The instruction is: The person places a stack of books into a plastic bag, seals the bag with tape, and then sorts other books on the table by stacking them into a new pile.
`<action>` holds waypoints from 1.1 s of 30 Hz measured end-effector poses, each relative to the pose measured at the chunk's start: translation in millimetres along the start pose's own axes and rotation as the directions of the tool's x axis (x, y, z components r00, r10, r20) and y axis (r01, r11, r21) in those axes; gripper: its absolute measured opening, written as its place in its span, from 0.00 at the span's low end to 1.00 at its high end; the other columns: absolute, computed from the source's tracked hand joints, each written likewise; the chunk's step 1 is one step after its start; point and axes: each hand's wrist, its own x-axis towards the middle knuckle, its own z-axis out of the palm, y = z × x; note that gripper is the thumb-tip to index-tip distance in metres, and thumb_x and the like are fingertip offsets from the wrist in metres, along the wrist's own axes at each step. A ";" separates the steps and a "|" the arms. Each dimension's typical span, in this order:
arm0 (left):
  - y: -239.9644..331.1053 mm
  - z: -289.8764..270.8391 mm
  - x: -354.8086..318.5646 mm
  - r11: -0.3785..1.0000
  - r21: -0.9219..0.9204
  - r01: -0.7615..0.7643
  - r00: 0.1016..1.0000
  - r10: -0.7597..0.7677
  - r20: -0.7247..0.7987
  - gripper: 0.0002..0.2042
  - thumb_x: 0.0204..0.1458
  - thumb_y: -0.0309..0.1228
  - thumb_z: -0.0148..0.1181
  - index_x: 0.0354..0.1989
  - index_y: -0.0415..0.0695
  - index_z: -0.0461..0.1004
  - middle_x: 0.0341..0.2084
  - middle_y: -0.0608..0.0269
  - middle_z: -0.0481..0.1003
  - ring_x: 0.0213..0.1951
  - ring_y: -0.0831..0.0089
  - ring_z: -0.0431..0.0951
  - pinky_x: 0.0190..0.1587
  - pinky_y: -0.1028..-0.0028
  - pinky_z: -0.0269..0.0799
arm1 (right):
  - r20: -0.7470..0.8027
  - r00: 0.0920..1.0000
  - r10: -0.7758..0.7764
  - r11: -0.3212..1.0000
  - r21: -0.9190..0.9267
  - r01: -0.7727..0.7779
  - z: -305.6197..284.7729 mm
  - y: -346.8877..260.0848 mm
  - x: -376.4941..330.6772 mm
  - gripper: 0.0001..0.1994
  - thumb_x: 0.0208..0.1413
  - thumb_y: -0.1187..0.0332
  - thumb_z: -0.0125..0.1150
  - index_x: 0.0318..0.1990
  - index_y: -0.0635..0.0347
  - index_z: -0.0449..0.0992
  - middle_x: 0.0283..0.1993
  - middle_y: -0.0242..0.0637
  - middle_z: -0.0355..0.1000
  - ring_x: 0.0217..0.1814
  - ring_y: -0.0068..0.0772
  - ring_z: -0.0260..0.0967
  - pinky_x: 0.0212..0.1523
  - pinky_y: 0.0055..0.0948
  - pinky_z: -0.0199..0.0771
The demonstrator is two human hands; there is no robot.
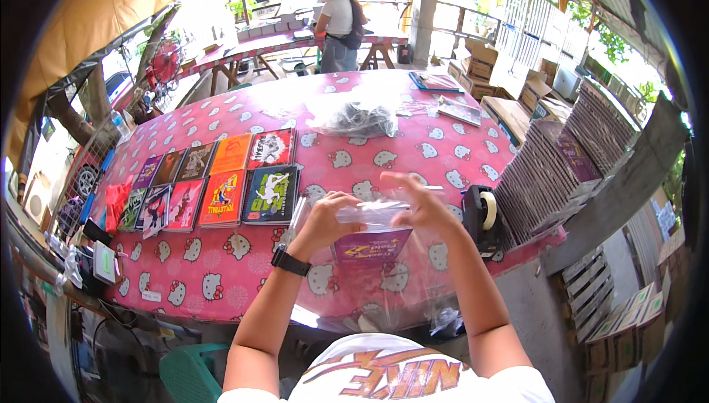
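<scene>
Just in front of me, a small stack of purple-covered notebooks [373,248] stands tilted over the table, with clear plastic film [413,277] around and below it. My left hand [331,218], with a dark watch on its wrist, is closed on the left side of the stack, thumb toward me. My right hand [425,207] is at the right side; its thumb is by the top edge and its index finger stretches out above the pages. Whether the right hand presses on the stack is hard to make out.
Two rows of colourful notebooks [221,196] lie to the left. A black tape dispenser [481,218] and tall notebook stacks [546,181] stand at the right. Clear plastic bags [356,118] lie mid-table on the pink cloth [244,274]. A person [341,26] stands beyond.
</scene>
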 end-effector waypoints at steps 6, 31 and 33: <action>20.9 5.7 -1.8 0.970 0.187 -0.153 0.970 0.184 -0.158 0.17 0.35 0.35 0.69 0.36 0.44 0.77 0.31 0.61 0.74 0.38 0.63 0.73 0.44 0.65 0.69 | 0.208 0.960 -0.187 0.865 -0.428 0.262 8.2 7.0 -15.2 0.13 0.36 0.70 0.69 0.34 0.58 0.77 0.36 0.33 0.72 0.44 0.39 0.64 0.47 0.37 0.65; -34.0 -0.5 16.7 0.868 -0.221 0.444 0.894 -0.445 0.049 0.11 0.45 0.33 0.66 0.25 0.37 0.77 0.20 0.68 0.75 0.25 0.83 0.72 0.27 0.80 0.68 | 0.427 0.736 0.526 0.851 -0.269 -0.452 5.3 38.7 62.7 0.16 0.43 0.56 0.69 0.21 0.61 0.75 0.17 0.22 0.65 0.19 0.15 0.58 0.22 0.23 0.58; 3.5 10.2 18.1 0.906 0.342 0.247 0.965 -0.199 -0.169 0.15 0.44 0.35 0.64 0.37 0.39 0.76 0.32 0.59 0.76 0.38 0.69 0.74 0.37 0.68 0.69 | 0.454 0.683 0.572 0.811 -0.186 -0.555 -4.2 51.0 61.9 0.15 0.48 0.58 0.66 0.19 0.58 0.75 0.16 0.19 0.63 0.17 0.10 0.54 0.19 0.19 0.51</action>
